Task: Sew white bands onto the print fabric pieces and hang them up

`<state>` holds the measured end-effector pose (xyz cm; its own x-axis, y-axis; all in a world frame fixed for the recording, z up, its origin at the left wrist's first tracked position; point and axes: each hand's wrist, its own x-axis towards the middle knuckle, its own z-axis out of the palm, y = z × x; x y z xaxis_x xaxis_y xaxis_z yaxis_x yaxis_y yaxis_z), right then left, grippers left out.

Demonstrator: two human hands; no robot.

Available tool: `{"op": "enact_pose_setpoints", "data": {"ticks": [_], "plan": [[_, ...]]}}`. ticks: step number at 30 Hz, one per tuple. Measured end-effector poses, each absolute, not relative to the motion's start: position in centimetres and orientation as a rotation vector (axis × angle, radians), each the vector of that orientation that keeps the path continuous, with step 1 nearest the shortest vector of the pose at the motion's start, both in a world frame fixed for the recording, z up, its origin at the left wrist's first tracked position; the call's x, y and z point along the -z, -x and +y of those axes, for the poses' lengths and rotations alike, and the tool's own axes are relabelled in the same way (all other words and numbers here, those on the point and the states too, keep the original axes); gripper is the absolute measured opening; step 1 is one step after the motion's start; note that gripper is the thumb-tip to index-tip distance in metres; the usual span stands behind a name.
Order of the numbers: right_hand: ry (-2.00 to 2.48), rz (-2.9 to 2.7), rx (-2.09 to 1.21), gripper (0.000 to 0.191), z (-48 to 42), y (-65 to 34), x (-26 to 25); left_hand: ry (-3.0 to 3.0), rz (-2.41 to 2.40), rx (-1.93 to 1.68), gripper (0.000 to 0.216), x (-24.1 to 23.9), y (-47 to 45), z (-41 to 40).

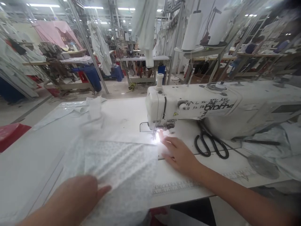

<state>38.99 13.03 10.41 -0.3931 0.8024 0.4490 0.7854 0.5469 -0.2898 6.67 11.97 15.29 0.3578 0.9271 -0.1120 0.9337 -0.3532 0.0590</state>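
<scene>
A pale, faintly patterned piece of fabric [122,166] lies over the table's front left, its far edge running up to the needle of the white sewing machine [192,103]. My left hand [77,191], blurred, is closed on the fabric at the lower left, with folds fanning out from it; its fingertips are mostly hidden. By the lit presser foot [154,135], my right hand [180,153] has its fingers stretched out and apart, the index fingertip close beside the needle. Whether that fingertip touches the fabric edge I cannot tell.
Black-handled scissors [211,146] lie under the machine arm. A printed ruler scale [176,187] runs along the front edge. More light cloth [90,116] lies at the back left, and a red container [13,135] stands off the left edge. Thread cones [192,29] stand behind.
</scene>
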Motion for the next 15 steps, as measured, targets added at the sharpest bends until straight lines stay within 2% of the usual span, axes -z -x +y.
{"op": "enact_pose_setpoints", "data": {"ticks": [3,6,9,13,15], "plan": [[1.217,-2.353,-0.044,0.042,13.0,-38.1,-10.4,-2.535,1.657,0.33,0.052,-16.3,-9.9,11.1],[1.2,-2.465,-0.047,0.044,13.1,-38.0,-10.1,-2.642,1.323,0.014,0.032,-16.8,-14.6,13.3],[1.157,-2.489,-0.04,0.039,13.2,-38.6,-9.9,-2.64,1.031,-0.305,0.016,-15.2,-17.7,16.6],[1.118,-2.407,-0.034,0.02,14.1,-40.1,-10.1,-2.667,0.791,-0.455,0.025,-12.1,-18.1,19.5],[1.108,-2.381,-0.016,0.016,14.9,-40.6,-10.4,-2.674,0.765,-0.448,0.03,-11.1,-17.9,19.7]]}}
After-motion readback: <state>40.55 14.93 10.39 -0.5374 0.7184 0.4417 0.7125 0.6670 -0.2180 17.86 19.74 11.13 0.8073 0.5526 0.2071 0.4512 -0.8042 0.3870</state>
